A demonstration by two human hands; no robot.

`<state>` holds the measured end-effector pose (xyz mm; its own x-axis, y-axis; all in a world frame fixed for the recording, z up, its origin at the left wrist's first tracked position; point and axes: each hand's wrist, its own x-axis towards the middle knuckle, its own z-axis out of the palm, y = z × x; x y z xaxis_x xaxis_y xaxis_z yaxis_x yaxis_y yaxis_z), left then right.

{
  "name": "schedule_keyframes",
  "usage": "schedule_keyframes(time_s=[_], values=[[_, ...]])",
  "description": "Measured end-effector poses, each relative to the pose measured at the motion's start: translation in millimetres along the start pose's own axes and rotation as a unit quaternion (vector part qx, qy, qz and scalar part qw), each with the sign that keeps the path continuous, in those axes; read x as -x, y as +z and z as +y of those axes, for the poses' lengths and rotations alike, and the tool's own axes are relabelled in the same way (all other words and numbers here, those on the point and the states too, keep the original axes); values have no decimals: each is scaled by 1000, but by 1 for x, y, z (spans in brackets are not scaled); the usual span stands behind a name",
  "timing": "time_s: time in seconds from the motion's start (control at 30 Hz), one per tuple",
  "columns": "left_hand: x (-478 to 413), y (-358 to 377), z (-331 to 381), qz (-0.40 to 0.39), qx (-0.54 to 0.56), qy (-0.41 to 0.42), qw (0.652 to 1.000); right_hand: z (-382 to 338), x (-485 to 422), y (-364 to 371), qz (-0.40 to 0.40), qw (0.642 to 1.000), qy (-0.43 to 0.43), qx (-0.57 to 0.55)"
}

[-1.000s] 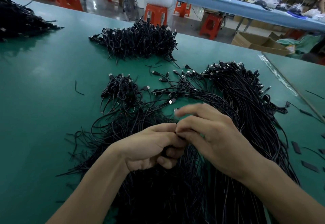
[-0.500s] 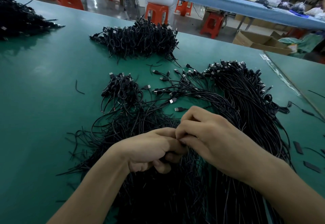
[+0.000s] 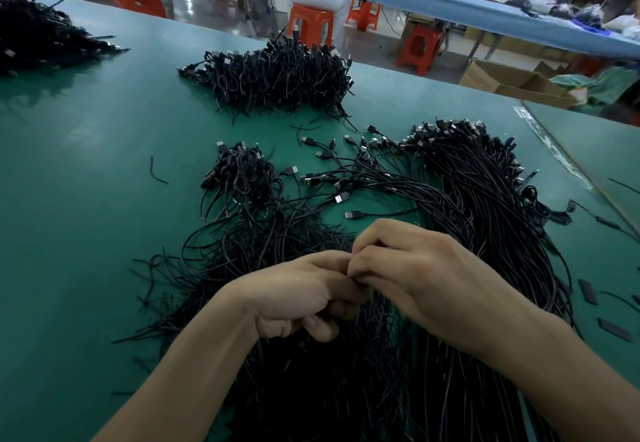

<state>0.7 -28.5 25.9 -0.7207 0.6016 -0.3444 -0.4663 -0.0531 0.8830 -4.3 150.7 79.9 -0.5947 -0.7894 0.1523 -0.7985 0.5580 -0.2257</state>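
The work seems to be in its early or middle part. Beyond the left hand (image 3: 294,299) lies a small heap of coiled cables (image 3: 242,174), and farther beyond it a much bigger heap (image 3: 280,74); I judge these as the finished ones. Much is left: a thick pile of loose USB cables (image 3: 311,389) lies directly under both hands, and a long straight bunch (image 3: 485,199) runs along the outer side of the right hand (image 3: 426,278). One single USB plug (image 3: 353,214) lies just beyond the right hand's knuckles.

The hands are together, knuckles touching, above the loose pile. Both have the fingers curled. Where they meet, a short piece of black cable (image 3: 360,282) shows, pinched between the fingertips of both. The left thumb is folded under the fist, and dark cable passes between it and the fingers. How the cable is wound inside the hands is hidden, so I cannot tell whether the coil is only begun or nearly closed. Both forearms come in low over the green table (image 3: 86,199).
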Motion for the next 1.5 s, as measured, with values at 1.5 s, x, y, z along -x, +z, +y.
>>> schedule_keyframes(time_s=[1.5], values=[[-6,9,4,269,-190,363,872,3,-6,25,291,708,216,-607]])
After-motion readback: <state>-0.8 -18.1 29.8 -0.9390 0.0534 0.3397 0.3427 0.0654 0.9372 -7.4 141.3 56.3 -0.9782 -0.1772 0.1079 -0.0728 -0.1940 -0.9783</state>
